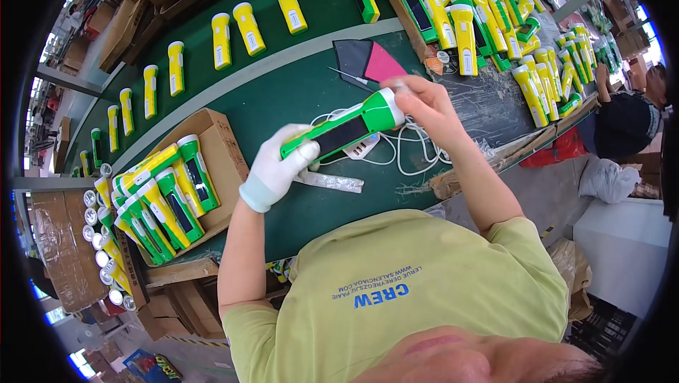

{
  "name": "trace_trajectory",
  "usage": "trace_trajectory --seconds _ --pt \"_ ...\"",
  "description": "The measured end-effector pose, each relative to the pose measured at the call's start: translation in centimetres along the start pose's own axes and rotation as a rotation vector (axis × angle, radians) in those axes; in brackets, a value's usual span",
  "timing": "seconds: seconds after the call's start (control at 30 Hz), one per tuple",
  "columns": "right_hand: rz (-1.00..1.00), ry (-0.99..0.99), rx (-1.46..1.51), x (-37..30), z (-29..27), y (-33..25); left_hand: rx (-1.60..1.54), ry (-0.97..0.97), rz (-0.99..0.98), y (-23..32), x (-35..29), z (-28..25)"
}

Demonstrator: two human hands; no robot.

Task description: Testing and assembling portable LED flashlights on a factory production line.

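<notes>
My left hand (pixel 278 166), in a white glove, is wrapped round the tail end of a green flashlight (pixel 375 115) with a dark solar panel on its side. The flashlight lies slantwise over the table, its white head up and to the right. My bare right hand (pixel 429 109) has its fingers closed at that white head; the fingertips are slightly blurred. Beneath the flashlight are a white power strip (pixel 362 147) and a tangle of white cable (pixel 417 146). A flat silvery strip (pixel 331 181) lies below my left hand.
A cardboard box (pixel 225 144) of yellow and green flashlights stands at the left. More flashlights stand spaced along the green belt (pixel 194 93) beyond. A heap of them (pixel 463 29) fills the far right. A black and pink piece (pixel 382 63) lies mid-table. Another person (pixel 626 118) is at the right.
</notes>
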State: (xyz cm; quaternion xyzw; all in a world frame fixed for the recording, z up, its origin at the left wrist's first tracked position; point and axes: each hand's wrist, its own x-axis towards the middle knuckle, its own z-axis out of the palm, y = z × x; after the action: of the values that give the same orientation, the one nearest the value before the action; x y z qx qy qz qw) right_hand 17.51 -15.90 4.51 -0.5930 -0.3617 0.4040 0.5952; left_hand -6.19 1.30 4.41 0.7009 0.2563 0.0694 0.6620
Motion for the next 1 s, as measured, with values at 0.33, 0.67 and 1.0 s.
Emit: trace_trajectory --seconds 0.33,0.67,1.0 --pt "-0.051 0.106 -0.092 0.7 2.1 -0.6 0.427 0.214 0.401 0.5 3.0 5.0" --pt "-0.131 0.231 -0.058 -0.4 0.0 0.6 -0.775 0.156 -0.056 -2.9 5.2 3.1" --pt "-0.698 -0.01 -0.878 -1.3 6.1 1.3 -0.69 0.163 0.041 -4.4 5.2 5.2"
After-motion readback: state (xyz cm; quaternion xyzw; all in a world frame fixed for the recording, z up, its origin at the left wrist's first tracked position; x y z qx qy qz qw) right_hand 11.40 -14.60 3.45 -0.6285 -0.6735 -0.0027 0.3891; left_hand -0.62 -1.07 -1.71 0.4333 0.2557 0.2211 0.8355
